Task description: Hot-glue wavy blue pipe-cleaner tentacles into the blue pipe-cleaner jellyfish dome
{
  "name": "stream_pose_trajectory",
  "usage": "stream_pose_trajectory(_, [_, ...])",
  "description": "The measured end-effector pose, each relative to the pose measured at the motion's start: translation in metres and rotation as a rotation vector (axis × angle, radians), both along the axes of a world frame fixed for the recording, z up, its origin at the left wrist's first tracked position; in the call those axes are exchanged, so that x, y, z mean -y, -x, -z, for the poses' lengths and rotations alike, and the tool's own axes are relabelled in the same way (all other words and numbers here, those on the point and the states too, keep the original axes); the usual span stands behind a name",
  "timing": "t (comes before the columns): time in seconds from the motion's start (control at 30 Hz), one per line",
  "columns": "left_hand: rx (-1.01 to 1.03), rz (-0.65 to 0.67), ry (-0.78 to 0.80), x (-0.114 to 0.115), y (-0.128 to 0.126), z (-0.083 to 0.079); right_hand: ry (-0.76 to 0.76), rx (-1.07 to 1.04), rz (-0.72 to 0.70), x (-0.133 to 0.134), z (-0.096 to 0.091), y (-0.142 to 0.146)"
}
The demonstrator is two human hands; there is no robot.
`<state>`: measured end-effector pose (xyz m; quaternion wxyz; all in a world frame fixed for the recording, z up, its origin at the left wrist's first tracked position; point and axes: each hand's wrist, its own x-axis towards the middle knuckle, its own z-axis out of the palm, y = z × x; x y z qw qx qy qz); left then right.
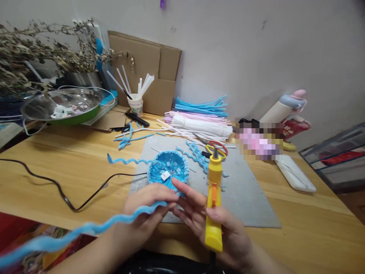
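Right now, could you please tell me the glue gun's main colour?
The glue gun is mainly yellow, best seen in the head view.

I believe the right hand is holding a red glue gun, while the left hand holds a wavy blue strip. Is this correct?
Not quite: the head view shows that the glue gun in the right hand is yellow, not red. The left hand does hold a wavy blue strip.

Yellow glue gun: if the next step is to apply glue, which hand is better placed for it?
Probably the right hand: it holds the yellow glue gun, its thumb close to the orange part. The left hand is occupied with a wavy blue strip.
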<state>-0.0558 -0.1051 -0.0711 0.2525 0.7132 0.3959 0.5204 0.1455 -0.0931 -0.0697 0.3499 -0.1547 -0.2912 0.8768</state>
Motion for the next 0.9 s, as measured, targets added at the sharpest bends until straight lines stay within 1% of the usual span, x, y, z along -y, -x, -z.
stream_pose_trajectory(0.07, [0.100, -0.126, 0.040, -0.001, 0.013, 0.006, 0.040, 0.028, 0.068, -0.007, -0.004, -0.010])
stream_pose_trajectory(0.1, [0.177, -0.214, 0.103, -0.002, 0.021, 0.010, 0.067, 0.046, 0.115, -0.012, -0.006, -0.016])
stream_pose_trajectory(0.17, [0.358, -0.386, 0.278, -0.005, 0.034, 0.020, 0.141, 0.103, 0.218, -0.025, -0.010, -0.028])
stream_pose_trajectory(0.2, [0.454, -0.443, 0.374, -0.007, 0.039, 0.026, 0.181, 0.153, 0.276, -0.031, -0.011, -0.033])
stream_pose_trajectory(0.27, [0.629, -0.492, 0.503, -0.011, 0.046, 0.035, 0.231, 0.248, 0.390, -0.041, -0.010, -0.038])
stream_pose_trajectory(0.3, [0.678, -0.493, 0.538, -0.012, 0.048, 0.038, 0.243, 0.278, 0.427, -0.043, -0.008, -0.039])
stream_pose_trajectory(0.37, [0.689, -0.470, 0.580, -0.013, 0.049, 0.044, 0.237, 0.281, 0.451, -0.043, -0.001, -0.037])
stream_pose_trajectory(0.43, [0.642, -0.404, 0.645, -0.010, 0.050, 0.047, 0.214, 0.242, 0.427, -0.037, 0.009, -0.034])
stream_pose_trajectory(0.5, [0.603, -0.301, 0.742, -0.006, 0.050, 0.049, 0.185, 0.203, 0.386, -0.028, 0.019, -0.030])
stream_pose_trajectory(0.6, [0.520, -0.205, 0.841, -0.001, 0.051, 0.048, 0.141, 0.191, 0.318, -0.020, 0.030, -0.029])
stream_pose_trajectory(0.73, [0.345, -0.195, 0.838, 0.003, 0.046, 0.039, 0.102, 0.239, 0.300, -0.026, 0.030, -0.033])
stream_pose_trajectory(0.8, [0.300, -0.192, 0.835, 0.005, 0.040, 0.036, 0.083, 0.264, 0.307, -0.036, 0.027, -0.036])
stream_pose_trajectory(0.9, [0.265, -0.151, 0.841, 0.009, 0.029, 0.035, 0.069, 0.308, 0.334, -0.054, 0.025, -0.040])
